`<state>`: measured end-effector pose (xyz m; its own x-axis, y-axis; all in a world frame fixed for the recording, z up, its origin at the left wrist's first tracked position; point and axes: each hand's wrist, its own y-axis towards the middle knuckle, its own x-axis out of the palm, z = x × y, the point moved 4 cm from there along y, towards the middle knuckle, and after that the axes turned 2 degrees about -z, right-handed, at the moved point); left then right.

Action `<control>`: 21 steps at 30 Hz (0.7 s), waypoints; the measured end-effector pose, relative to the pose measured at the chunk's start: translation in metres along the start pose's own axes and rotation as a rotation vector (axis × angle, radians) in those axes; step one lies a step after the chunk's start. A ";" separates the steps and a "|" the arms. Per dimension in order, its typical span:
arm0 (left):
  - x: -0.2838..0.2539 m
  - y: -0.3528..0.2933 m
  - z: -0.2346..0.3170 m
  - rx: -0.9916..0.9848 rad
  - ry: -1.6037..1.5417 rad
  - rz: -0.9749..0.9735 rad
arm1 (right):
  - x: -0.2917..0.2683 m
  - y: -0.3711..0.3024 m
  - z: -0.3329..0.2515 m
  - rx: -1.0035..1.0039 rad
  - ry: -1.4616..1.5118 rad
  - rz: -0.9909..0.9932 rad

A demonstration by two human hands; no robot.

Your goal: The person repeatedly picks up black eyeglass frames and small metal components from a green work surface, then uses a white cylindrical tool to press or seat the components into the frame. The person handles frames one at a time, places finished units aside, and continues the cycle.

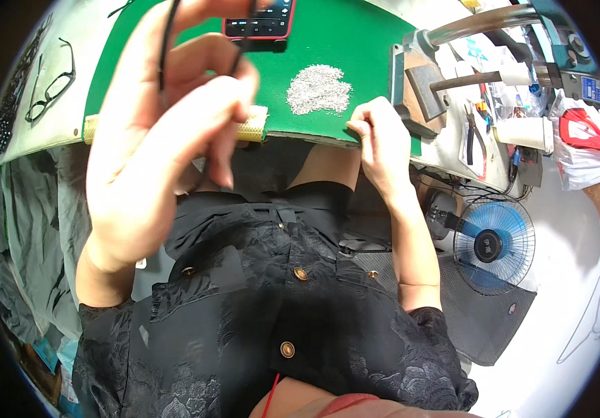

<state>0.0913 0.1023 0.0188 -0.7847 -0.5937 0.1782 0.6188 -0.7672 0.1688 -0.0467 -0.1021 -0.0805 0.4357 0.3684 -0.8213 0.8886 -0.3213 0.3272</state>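
Left hand [143, 157] hung high, half-curled; right hand [385, 139] pinched at the desk's [43, 131] near edge, both holds unclear; blue label [591, 88] showed rightward!

There are two hands [136, 150] [387, 143], one phone [266, 19], one silvery heap [318, 90] and one blue-bladed fan [491, 245].

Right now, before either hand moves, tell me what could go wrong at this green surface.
The right hand is close to the loose heap of tiny silvery pieces, so a sideways brush could scatter them. The heap lies near the front edge of the flat green work surface, so some might fall off. The raised left hand hides part of that surface, so something behind it could be missed.
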 end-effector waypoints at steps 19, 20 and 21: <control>0.086 0.000 -0.030 -0.535 -0.292 -0.707 | -0.070 0.015 -0.034 -0.194 0.733 0.287; 0.086 0.000 -0.029 -0.536 -0.262 -0.710 | -0.070 0.014 -0.034 -0.184 0.743 0.295; 0.086 0.000 -0.030 -0.526 -0.258 -0.708 | -0.070 0.013 -0.033 -0.162 0.752 0.289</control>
<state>0.0224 0.0439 0.0053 -0.9027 0.0809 0.4227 -0.1489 -0.9802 -0.1303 -0.0613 -0.1028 -0.0033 0.5792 0.7950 -0.1801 0.7111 -0.3848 0.5885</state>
